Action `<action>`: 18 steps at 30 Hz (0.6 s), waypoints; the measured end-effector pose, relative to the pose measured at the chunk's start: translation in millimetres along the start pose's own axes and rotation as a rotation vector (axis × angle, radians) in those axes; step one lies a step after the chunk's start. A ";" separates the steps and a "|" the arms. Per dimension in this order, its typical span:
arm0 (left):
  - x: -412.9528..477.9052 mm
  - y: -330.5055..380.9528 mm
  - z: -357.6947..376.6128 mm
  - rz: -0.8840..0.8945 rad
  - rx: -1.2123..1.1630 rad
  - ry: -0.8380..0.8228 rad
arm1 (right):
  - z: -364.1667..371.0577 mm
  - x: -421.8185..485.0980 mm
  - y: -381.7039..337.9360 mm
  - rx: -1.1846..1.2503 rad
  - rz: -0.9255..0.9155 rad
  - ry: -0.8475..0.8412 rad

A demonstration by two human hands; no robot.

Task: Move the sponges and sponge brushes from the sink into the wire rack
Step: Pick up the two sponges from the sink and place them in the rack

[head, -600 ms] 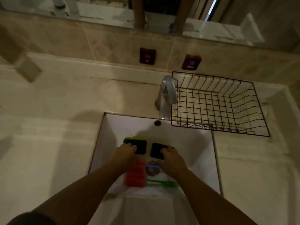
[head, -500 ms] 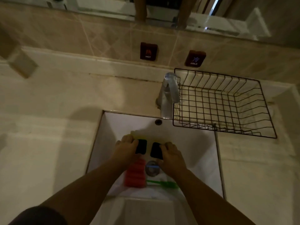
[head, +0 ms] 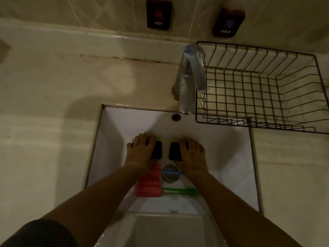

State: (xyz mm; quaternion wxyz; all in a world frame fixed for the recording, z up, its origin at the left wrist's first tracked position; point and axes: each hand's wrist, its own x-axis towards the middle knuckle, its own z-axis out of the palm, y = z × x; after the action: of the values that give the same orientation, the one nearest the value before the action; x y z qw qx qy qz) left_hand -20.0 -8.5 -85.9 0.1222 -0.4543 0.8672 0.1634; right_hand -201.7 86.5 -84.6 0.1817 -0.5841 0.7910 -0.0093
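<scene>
there, two dark-topped sponges (head: pixel 157 150) under hands, pink ribbed sponge (head: pixel 149 184) behind

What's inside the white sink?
In the sink: two dark sponges, one under each hand, a red sponge, a green handle and the drain. Arms hide the rest.

Two dark sponges (head: pixel 156 150) (head: pixel 175 151), one red sponge (head: pixel 149 184), one green brush handle (head: pixel 179 190), one rack (head: pixel 260 90) at two o'clock, two wall switches (head: pixel 159 14) (head: pixel 228 22).
</scene>
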 end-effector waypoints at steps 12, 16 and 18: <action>-15.9 2.2 -39.2 0.108 -0.027 0.129 | -43.8 -23.2 -6.5 0.040 -0.081 0.057; -30.6 9.8 -68.3 0.149 -0.029 0.155 | -70.4 -39.2 -6.4 0.014 -0.090 0.061; -39.1 12.3 -81.5 0.172 -0.045 0.154 | -84.8 -50.8 -5.8 0.016 -0.091 0.082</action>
State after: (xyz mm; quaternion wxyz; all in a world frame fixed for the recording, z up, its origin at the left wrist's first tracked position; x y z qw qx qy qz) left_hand -13.6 -4.8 5.1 0.0305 -0.3921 0.9058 0.1575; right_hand -208.9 115.0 9.9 0.1532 -0.6169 0.7705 -0.0479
